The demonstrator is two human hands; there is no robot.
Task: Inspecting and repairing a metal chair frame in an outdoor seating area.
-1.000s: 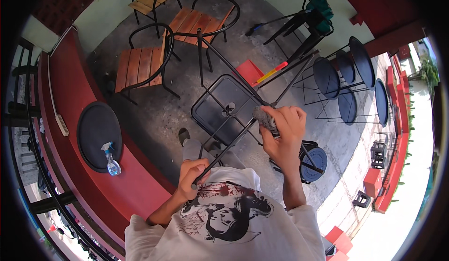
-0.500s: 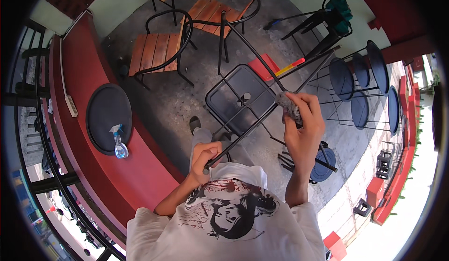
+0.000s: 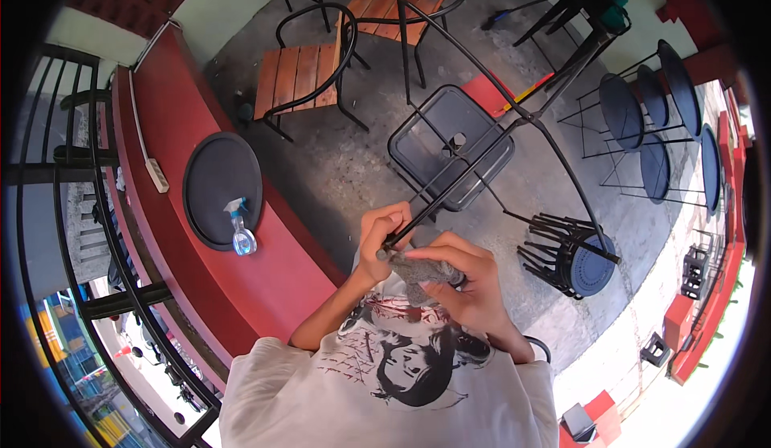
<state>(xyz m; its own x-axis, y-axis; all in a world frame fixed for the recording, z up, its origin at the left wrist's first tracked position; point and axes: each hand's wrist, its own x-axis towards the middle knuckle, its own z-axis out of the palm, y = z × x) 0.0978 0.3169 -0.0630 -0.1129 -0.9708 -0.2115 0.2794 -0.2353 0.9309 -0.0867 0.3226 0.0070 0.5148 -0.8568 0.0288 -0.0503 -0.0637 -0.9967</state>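
Observation:
An upturned stool (image 3: 491, 144) with dark metal legs and a black square seat stands in front of me, legs pointing up. My left hand (image 3: 383, 241) is closed around the leg nearest me, close to its end. Beside it, my right hand (image 3: 470, 279) grips a grey cloth (image 3: 418, 275) between thumb and fingers. The cloth bunches against the leg's end, just below my left fingers; part of it is covered by my right hand.
On the red ledge (image 3: 178, 231) at left, a clear spray bottle (image 3: 243, 237) rests on a round dark tray (image 3: 213, 171). Slatted wooden chairs (image 3: 297, 78) stand ahead. Toward the right are a stacked round stool (image 3: 590, 267), round dark tabletops (image 3: 621, 110) and a red dustpan (image 3: 488, 93).
My right hand has brought the cloth down along the stool's frame from the leg crossing to the near leg end beside my left hand. The view has shifted slightly left.

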